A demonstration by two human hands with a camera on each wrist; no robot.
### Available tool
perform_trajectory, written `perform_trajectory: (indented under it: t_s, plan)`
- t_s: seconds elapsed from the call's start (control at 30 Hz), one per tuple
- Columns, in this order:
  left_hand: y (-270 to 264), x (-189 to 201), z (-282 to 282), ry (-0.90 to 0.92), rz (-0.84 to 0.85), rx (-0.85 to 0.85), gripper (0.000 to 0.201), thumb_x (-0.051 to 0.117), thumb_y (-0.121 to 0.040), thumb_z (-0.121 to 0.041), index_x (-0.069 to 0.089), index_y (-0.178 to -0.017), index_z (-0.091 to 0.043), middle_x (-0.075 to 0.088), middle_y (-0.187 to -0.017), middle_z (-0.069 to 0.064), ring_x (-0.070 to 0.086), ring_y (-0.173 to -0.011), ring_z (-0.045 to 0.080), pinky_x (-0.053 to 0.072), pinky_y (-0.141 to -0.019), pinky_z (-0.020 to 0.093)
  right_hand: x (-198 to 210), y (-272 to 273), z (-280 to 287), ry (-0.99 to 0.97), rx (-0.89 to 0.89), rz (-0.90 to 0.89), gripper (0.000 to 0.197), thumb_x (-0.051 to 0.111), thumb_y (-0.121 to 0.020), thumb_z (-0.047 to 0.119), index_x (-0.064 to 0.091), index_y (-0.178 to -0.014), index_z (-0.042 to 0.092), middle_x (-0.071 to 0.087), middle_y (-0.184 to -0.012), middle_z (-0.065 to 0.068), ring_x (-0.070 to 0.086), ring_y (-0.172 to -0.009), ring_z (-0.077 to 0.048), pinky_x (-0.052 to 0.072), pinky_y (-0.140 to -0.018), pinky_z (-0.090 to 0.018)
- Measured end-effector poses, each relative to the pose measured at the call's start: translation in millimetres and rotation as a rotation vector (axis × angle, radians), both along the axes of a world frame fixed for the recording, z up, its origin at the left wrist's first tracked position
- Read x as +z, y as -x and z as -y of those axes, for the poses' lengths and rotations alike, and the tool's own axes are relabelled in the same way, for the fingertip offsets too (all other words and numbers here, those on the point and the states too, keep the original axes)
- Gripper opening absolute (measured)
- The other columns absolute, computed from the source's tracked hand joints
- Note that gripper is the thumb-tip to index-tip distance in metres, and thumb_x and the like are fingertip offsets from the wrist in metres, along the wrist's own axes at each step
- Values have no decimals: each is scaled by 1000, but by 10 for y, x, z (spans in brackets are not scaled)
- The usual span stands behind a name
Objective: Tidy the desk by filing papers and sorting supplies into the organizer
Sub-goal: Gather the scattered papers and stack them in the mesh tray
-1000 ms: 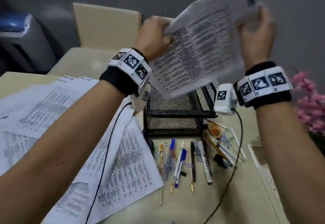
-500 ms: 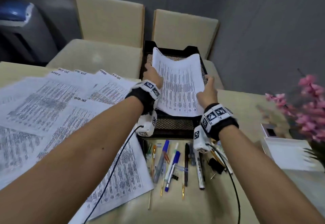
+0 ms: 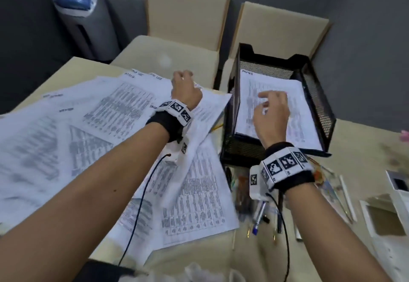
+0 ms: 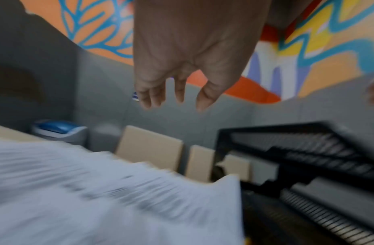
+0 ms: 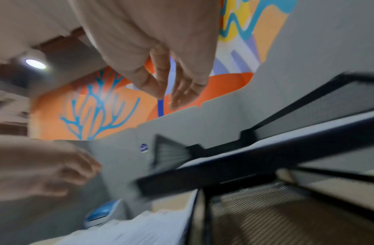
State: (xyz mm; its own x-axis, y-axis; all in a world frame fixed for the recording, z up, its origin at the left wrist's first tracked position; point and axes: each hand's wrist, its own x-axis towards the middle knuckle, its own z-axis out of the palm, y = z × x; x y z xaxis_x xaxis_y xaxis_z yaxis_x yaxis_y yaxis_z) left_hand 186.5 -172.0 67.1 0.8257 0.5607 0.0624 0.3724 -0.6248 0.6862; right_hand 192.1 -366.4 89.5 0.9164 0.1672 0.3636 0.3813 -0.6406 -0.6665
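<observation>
A black mesh organizer tray [image 3: 318,95] stands at the desk's far edge with a printed sheet [image 3: 303,124] lying flat in its top tier. My right hand [image 3: 271,104] hovers over that sheet, fingers loose and empty; its fingers [image 5: 161,82] hang relaxed in the right wrist view. My left hand [image 3: 183,84] is above the spread of printed papers [image 3: 88,131] to the left of the tray, fingers [image 4: 161,92] hanging loose, holding nothing. Pens and markers [image 3: 259,213] lie in front of the tray, partly hidden by my right wrist.
Two beige chairs [image 3: 188,16] stand behind the desk, and a grey bin with a blue lid [image 3: 84,18] sits at the far left. A white box [image 3: 398,184] and pink flowers [image 3: 405,135] are at the right edge. Cables trail from both wristbands.
The sheet both hands held over the tray now lies in its top tier. Both hands have let go. My left hand has moved left over the loose papers.
</observation>
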Motion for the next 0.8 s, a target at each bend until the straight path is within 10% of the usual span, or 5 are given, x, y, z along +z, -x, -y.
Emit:
perform_trajectory:
  t_s: [0.1,0.3,0.4,0.63,0.8]
  plan:
    - [428,-435,-734,-72,-397,23,47,49,-89,-11,42,-134,-3,34,-142,21,35,-132,36,33,-107,40,-234,289,-539,51,186,-213,22,47,-89,3,61,-107,1,63,-104,-13,56,-91,-22,33,-66,-11]
    - [1395,-1241,-1612,-247,-790,-106,58,37,-94,-37,21,-148,-19,17,-156,10,19,-144,34,20,-117,52,-1061,647,-1131,131,4,-791,55,60,-86,12,36,-131,-10,47,-136,-22,47,-124,-35,41,-95,-35]
    - [1680,-1315,-1644,-288,-841,-234,59,30,-99,-37,9,-151,-21,4,-160,8,7,-148,27,6,-118,52,-1289,752,-1313,11,-98,-851,71,66,-84,14,26,-139,-7,39,-142,-22,42,-129,-34,39,-101,-36]
    - [1948,-1013,-1360,-371,-741,-434,38,32,-98,-26,45,-132,-14,62,-123,8,54,-119,24,22,-116,44,-1214,806,-1502,114,-128,-549,28,46,-94,9,58,-118,1,61,-116,-26,56,-108,-39,43,-79,-33]
    - [2044,-1230,-1730,-89,-537,181,76,57,-86,-45,25,-142,-6,34,-145,17,34,-134,32,36,-106,47,-1009,678,-1380,271,-132,-556,35,46,-87,10,57,-120,3,60,-118,-24,55,-109,-40,45,-90,-38]
